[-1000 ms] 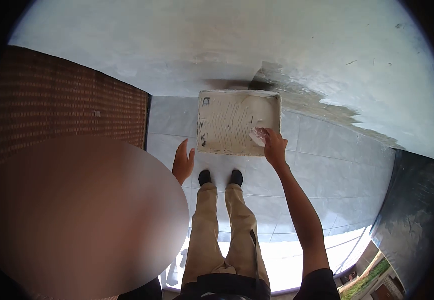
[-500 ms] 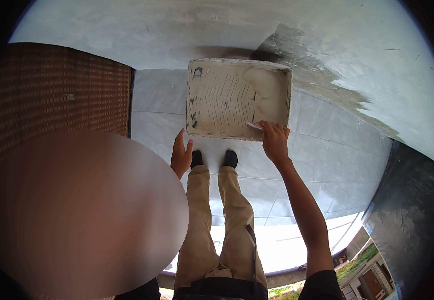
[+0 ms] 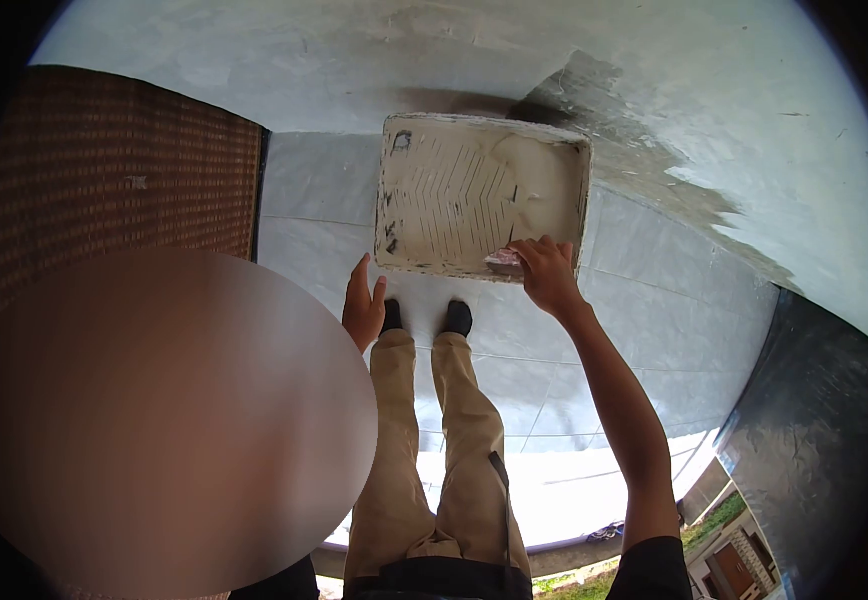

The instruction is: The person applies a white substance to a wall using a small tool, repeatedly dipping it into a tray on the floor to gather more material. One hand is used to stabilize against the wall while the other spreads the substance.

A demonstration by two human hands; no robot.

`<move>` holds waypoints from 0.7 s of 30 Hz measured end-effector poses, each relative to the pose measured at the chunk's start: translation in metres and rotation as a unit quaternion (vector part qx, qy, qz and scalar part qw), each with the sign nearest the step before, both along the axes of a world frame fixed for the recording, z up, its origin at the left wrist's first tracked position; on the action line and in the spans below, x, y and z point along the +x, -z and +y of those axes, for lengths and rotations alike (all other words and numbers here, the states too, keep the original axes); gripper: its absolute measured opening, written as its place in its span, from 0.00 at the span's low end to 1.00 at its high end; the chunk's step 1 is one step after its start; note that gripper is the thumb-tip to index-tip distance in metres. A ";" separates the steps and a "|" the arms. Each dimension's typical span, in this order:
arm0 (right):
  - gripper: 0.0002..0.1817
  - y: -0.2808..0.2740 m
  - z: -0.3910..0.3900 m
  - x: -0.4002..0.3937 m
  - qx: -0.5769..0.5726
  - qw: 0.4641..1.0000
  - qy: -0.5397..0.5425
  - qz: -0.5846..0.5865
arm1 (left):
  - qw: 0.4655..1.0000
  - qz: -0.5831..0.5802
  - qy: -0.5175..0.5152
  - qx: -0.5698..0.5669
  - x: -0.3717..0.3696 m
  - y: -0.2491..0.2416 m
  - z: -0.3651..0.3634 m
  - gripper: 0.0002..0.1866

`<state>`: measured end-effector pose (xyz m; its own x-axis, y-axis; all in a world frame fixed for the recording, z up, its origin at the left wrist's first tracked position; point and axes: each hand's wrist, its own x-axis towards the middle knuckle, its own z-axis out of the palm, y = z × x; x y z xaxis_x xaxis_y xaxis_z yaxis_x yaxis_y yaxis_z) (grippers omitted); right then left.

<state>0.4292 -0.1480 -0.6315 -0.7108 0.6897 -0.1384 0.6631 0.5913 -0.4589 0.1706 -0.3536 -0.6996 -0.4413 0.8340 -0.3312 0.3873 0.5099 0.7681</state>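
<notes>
A paint tray (image 3: 454, 200) with a ribbed slope lies under my hands, coated in cream paint that pools toward its right end. My right hand (image 3: 551, 278) is closed around a small pinkish, paint-smeared tool (image 3: 504, 259) at the tray's near rim, toward the right. Its exact kind cannot be made out, since my fingers cover part of it. My left hand (image 3: 363, 308) is open, fingers apart, just off the tray's near left corner and holding nothing.
The tray is over a grey tiled floor (image 3: 324, 245). Beyond stands a pale wall (image 3: 744, 130) with a darker grey patch (image 3: 604, 130). A brown woven panel (image 3: 134, 160) is at the left, dark sheeting (image 3: 814, 400) at the right. My feet (image 3: 458, 317) are below the tray.
My right hand has turned slightly, and more of the pinkish tool's face shows at the tray's near rim. My left hand stays open in about the same place.
</notes>
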 end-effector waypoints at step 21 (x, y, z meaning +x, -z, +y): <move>0.14 0.020 0.015 -0.060 -0.116 0.992 -0.036 -0.026 | 0.999 -0.016 -0.024 -0.016 0.000 -0.001 -0.014 0.28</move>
